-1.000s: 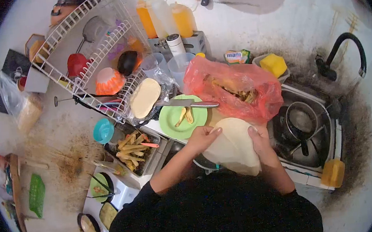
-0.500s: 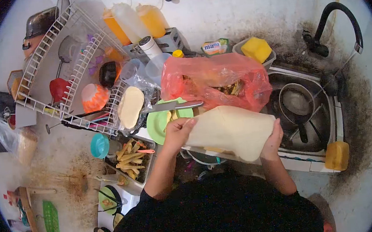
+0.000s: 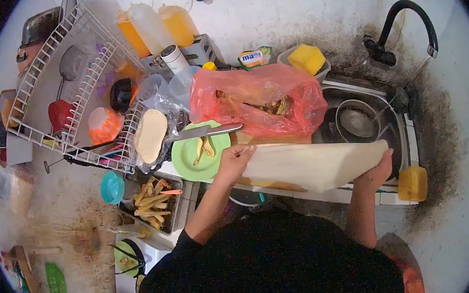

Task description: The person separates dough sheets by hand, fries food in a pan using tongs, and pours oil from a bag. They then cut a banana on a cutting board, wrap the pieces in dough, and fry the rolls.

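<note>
We hold a broad, pale sheet of dough (image 3: 309, 164) stretched out sideways between our two hands, above the front of the worktop (image 3: 207, 182). Our left hand (image 3: 235, 163) has its thumb and fingers pinched together on the sheet's left end, just beside the green plate (image 3: 182, 165). Our right hand (image 3: 377, 172) grips the other end, its fingers closed on the edge and partly covered by it, with the sink (image 3: 329, 133) behind. The sheet's near edge sags in the middle.

On the plate we see yellow pieces (image 3: 207, 147), and a knife (image 3: 224, 129) lies across its far side, handle to the right. Left of it, an oval piece of dough (image 3: 151, 136) rests on clear plastic. Beyond the sheet sits a red plastic bag (image 3: 254, 82); as far as we can make out through the crumpled film, it holds something brown and yellow. A wooden board (image 3: 276, 137) shows between bag and sheet.

A pot (image 3: 358, 119) stands in the sink, under a black tap (image 3: 378, 51). To our left, a tray (image 3: 172, 220) holds brown strips (image 3: 152, 205) near a teal bowl (image 3: 112, 187).
</note>
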A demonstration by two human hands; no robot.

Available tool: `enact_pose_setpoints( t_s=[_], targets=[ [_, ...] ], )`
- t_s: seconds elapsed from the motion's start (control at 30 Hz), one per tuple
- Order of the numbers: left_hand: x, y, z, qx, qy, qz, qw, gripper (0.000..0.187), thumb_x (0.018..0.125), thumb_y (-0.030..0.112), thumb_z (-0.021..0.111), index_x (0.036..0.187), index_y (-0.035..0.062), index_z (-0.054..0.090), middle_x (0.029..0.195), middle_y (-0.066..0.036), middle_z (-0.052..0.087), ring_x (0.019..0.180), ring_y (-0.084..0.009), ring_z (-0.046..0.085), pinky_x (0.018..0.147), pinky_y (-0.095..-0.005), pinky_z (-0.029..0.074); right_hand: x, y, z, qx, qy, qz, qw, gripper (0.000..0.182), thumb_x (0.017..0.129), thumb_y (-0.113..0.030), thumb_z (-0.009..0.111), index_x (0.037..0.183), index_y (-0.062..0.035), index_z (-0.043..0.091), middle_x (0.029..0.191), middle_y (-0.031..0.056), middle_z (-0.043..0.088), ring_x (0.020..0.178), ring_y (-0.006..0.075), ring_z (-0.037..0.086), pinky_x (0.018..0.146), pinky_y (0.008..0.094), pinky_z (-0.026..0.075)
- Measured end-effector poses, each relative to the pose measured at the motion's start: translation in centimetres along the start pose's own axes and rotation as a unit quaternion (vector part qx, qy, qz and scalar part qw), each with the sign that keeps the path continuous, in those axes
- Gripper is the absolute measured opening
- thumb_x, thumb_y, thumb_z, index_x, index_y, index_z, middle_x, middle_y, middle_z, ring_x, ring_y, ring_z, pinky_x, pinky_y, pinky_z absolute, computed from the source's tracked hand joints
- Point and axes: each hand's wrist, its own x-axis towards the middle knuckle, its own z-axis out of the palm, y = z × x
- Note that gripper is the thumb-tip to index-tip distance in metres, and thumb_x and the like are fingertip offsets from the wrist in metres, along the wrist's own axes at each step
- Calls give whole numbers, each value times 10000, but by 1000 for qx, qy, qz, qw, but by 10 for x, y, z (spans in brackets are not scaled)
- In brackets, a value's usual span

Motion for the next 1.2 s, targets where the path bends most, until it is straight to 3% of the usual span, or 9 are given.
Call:
enact_pose_setpoints(
  t_s=[0.23, 0.4, 0.53, 0.67, 0.73, 0.77, 0.97, 1.1, 1.2],
  targets=[
    [6, -23, 15, 1, -3, -1, 1000, 221, 818, 200, 611, 845, -18, 636, 690, 13, 587, 614, -44, 471, 547, -207, 394, 10, -28, -10, -99, 79, -45, 991, 409, 917, -325, 352, 888, 39, 535, 837, 125, 579, 711, 224, 568, 645, 331, 464],
    [7, -14, 12, 20, -5, -7, 1000, 216, 812, 201, 617, 830, -13, 638, 671, 8, 586, 601, -50, 473, 539, -216, 399, 24, -24, -41, -457, 125, -351, 808, 473, 924, -328, 316, 930, 83, 550, 850, 172, 592, 722, 240, 561, 658, 347, 451],
    [13, -25, 12, 80, -1, 28, 996, 244, 810, 227, 614, 808, -16, 630, 640, -7, 582, 578, -55, 468, 523, -229, 398, 23, -58, -44, -425, 149, -312, 836, 473, 925, -322, 306, 892, 84, 547, 820, 186, 582, 699, 238, 549, 635, 355, 444],
    [16, -21, 9, 138, 32, 64, 988, 252, 812, 236, 606, 793, -15, 623, 620, -15, 576, 564, -57, 461, 509, -241, 397, 29, -80, -65, -464, 205, -397, 765, 463, 912, -353, 340, 856, 64, 535, 795, 180, 566, 702, 255, 552, 623, 382, 441],
    [22, -24, 8, 126, 17, 71, 989, 242, 815, 233, 602, 808, -8, 625, 637, -12, 581, 577, -58, 470, 514, -241, 400, 22, -107, -58, -333, 220, -251, 882, 447, 904, -353, 367, 876, 62, 529, 813, 172, 564, 711, 269, 553, 626, 383, 448],
    [23, -26, 7, 120, 10, 74, 990, 238, 817, 232, 599, 816, -4, 626, 646, -10, 584, 584, -59, 474, 517, -241, 402, 23, -112, -49, -33, 220, -156, 962, 413, 893, -334, 416, 908, 63, 531, 849, 148, 567, 722, 259, 554, 629, 366, 462],
    [16, -5, 4, 38, -86, 48, 994, 256, 825, 216, 586, 972, 8, 608, 788, -20, 608, 698, -84, 528, 622, -237, 442, 21, -100, -58, -198, -178, -105, 958, 425, 859, -339, 499, 954, 72, 554, 877, 101, 577, 782, 185, 539, 701, 294, 438],
    [9, -9, -2, 104, -113, 4, 988, 346, 801, 226, 613, 1072, 19, 558, 877, -35, 603, 772, -94, 541, 685, -245, 450, 14, -80, -7, -201, -428, -104, 875, 435, 846, -344, 529, 1018, 56, 544, 916, 84, 583, 813, 157, 541, 720, 274, 425],
    [11, -42, 5, 55, -103, 114, 987, 391, 825, 214, 576, 1156, 23, 492, 1002, -72, 563, 881, -113, 530, 780, -270, 445, -21, -75, 66, -168, -611, -42, 773, 331, 850, -249, 504, 967, 54, 570, 937, 114, 582, 835, 185, 536, 729, 278, 419]
  ],
)
